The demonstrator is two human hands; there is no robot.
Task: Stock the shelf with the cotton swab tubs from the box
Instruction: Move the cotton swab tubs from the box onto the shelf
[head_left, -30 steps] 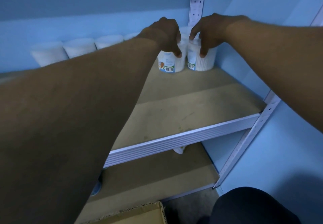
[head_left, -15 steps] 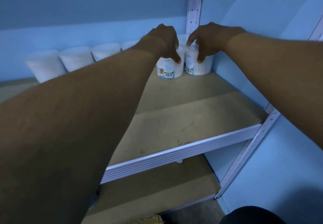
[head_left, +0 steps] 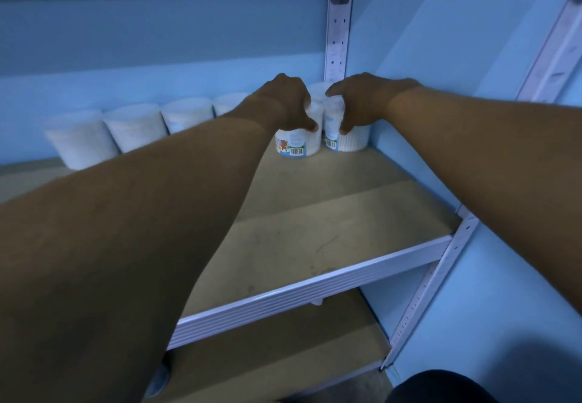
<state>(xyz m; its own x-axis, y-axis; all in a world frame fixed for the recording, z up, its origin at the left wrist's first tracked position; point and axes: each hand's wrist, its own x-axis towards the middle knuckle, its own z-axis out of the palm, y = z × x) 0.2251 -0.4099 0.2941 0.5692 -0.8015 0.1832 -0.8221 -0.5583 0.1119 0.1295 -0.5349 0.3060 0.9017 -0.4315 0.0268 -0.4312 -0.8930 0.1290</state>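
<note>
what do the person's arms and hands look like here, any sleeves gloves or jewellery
Both arms are bare from the lower edge of the picture to the wrists: no sleeves show. The left hand and the right hand wear no gloves, and no watch, bracelet or ring is visible on the parts that show. The light is dim and bluish, so fine marks cannot be made out.

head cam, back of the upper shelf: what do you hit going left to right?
Row of plain white tubs along the back wall → left hand gripping the bear-label tub → right hand gripping the ribbed tub → side wall.
</note>
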